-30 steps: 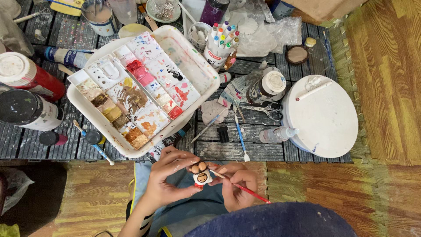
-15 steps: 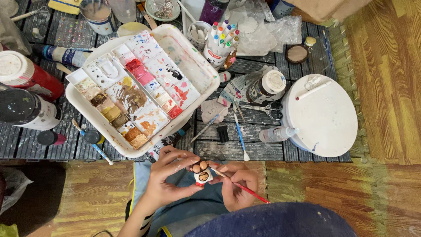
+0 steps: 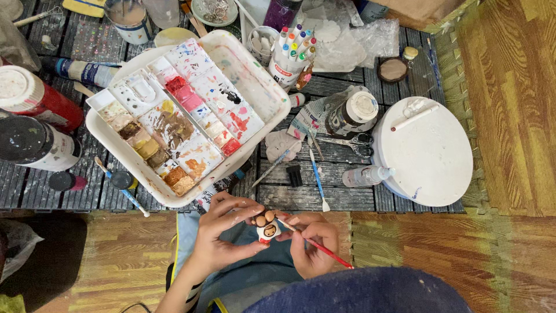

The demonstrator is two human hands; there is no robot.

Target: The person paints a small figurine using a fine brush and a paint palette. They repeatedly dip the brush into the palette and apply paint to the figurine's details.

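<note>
My left hand (image 3: pixel 223 232) grips a small white figurine (image 3: pixel 267 228) with round tan knobs on top and a dark face patch, held over my lap. My right hand (image 3: pixel 310 243) holds a thin red-handled paintbrush (image 3: pixel 319 246), its tip touching the upper right side of the figurine. Both hands sit just below the front edge of the dark slatted table (image 3: pixel 336 194). Right above them on the table rests a white paint palette tray (image 3: pixel 263 87) with wells of red, pink, brown and tan paint.
On the table: a round white turntable (image 3: pixel 428 156), a white-capped jar (image 3: pixel 350 113), a cup of markers (image 3: pixel 292 52), scissors (image 3: pixel 347 141), loose brushes (image 3: pixel 317 179), a small spray bottle (image 3: pixel 366 175), paint bottles at the left (image 3: pixel 35 145). Wooden-pattern floor mats surround it.
Almost nothing has moved. The brush tip stays at the figurine, with only slight shifts of my right hand's fingers.
</note>
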